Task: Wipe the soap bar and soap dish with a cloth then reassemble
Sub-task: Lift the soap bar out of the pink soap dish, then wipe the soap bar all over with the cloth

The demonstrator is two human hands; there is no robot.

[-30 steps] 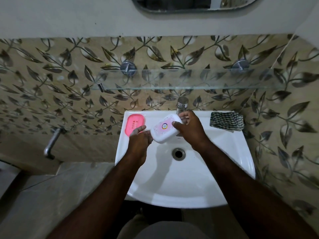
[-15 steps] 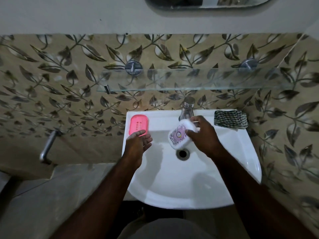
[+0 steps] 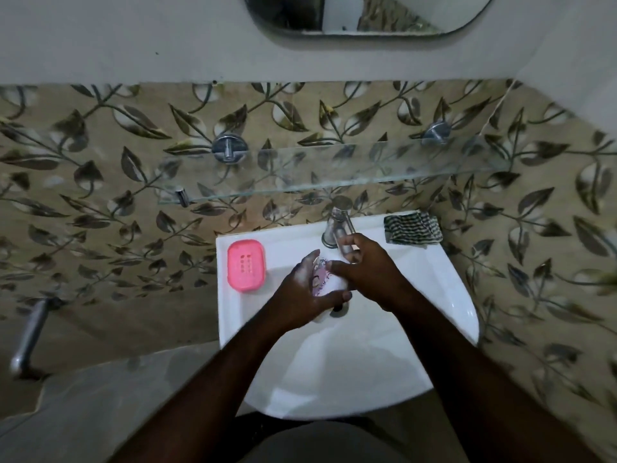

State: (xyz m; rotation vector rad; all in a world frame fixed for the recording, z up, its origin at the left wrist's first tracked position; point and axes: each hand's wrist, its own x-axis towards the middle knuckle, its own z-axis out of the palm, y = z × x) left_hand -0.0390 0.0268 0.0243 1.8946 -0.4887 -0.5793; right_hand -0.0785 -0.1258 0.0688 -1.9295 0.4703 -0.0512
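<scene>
A white soap bar (image 3: 326, 282) with a pink and purple label is held over the white sink (image 3: 444, 295), just above the drain. My left hand (image 3: 302, 292) cups it from below and the left. My right hand (image 3: 365, 269) grips it from the right, under the tap. Both hands cover most of the bar. The pink soap dish (image 3: 246, 265) lies on the sink's back left rim, apart from my hands. A striped green cloth (image 3: 412, 227) lies folded on the back right rim.
A chrome tap (image 3: 337, 225) stands at the sink's back centre. A glass shelf (image 3: 334, 172) juts out above it, under a mirror (image 3: 364, 15). A metal handle (image 3: 28, 335) sticks out of the wall at the far left.
My left hand moved right from beside the pink dish and joined my right hand on the soap bar. The bar now sits between both hands over the drain.
</scene>
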